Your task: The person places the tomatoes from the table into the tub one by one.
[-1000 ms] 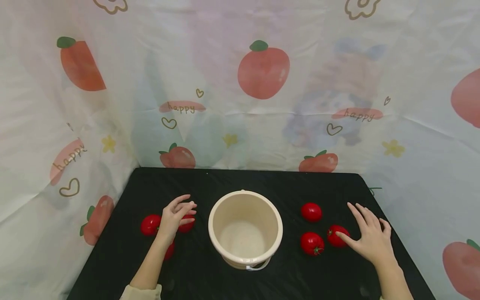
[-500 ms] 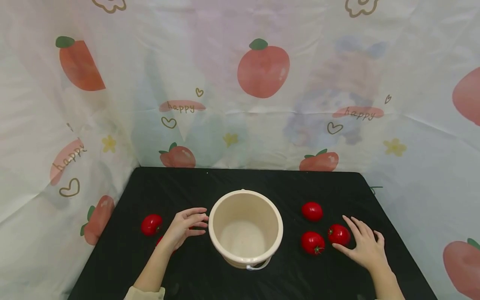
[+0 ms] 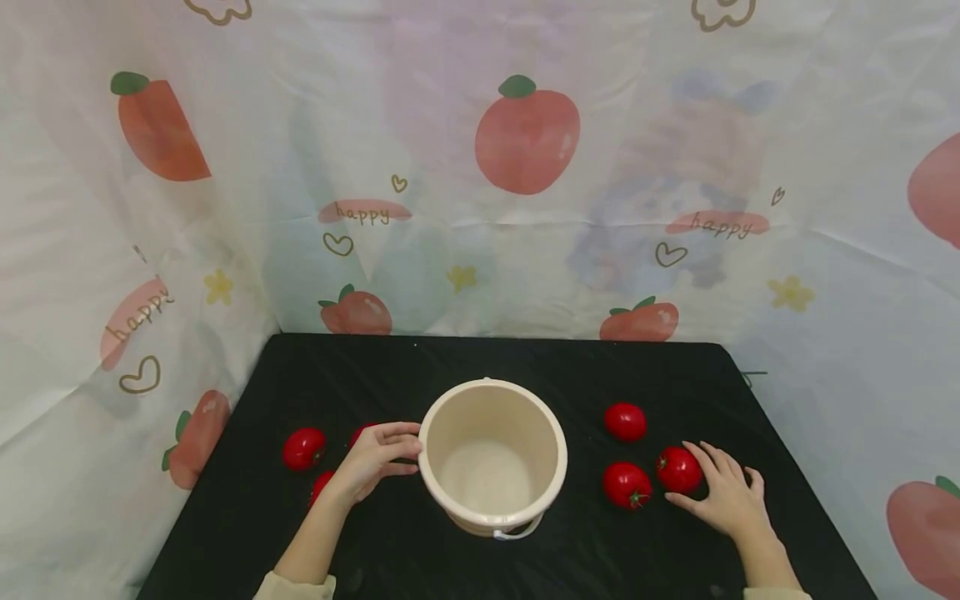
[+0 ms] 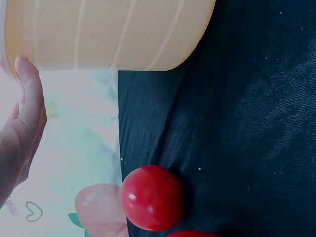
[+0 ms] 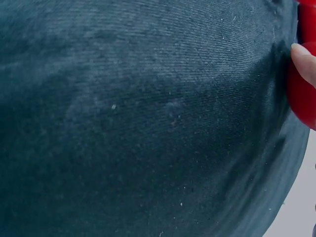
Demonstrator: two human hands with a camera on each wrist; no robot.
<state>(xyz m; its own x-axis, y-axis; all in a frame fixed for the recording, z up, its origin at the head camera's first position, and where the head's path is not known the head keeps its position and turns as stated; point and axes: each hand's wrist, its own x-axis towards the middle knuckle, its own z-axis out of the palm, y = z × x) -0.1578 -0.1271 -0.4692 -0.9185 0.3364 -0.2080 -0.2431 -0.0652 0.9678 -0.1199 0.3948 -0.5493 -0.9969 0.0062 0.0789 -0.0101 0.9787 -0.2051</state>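
Note:
A cream bucket (image 3: 480, 521) with a pale handle (image 3: 517, 533) stands mid-table. My left hand (image 3: 375, 458) is at its left side, fingertips touching just under the rim with fairly straight fingers; the left wrist view shows the hand (image 4: 27, 118) beside the bucket's ribbed wall (image 4: 108, 34). My right hand (image 3: 723, 492) spreads around a red tomato (image 3: 677, 469), thumb on the near side and fingers on the far side, palm apart from it. In the right wrist view only the thumb (image 5: 306, 64) shows, over the tomato (image 5: 302, 98).
Two more tomatoes, one farther back (image 3: 626, 422) and one nearer (image 3: 627, 485), lie right of the bucket. Left of it are a tomato (image 3: 303, 448) and two others partly hidden by the left hand. Black cloth (image 3: 465, 354) covers the table; a printed curtain (image 3: 442, 125) hangs behind.
My left hand has moved right and nearer, from above the left tomatoes to the bucket's rim. My right hand has moved left and nearer, its fingers drawing in around the tomato.

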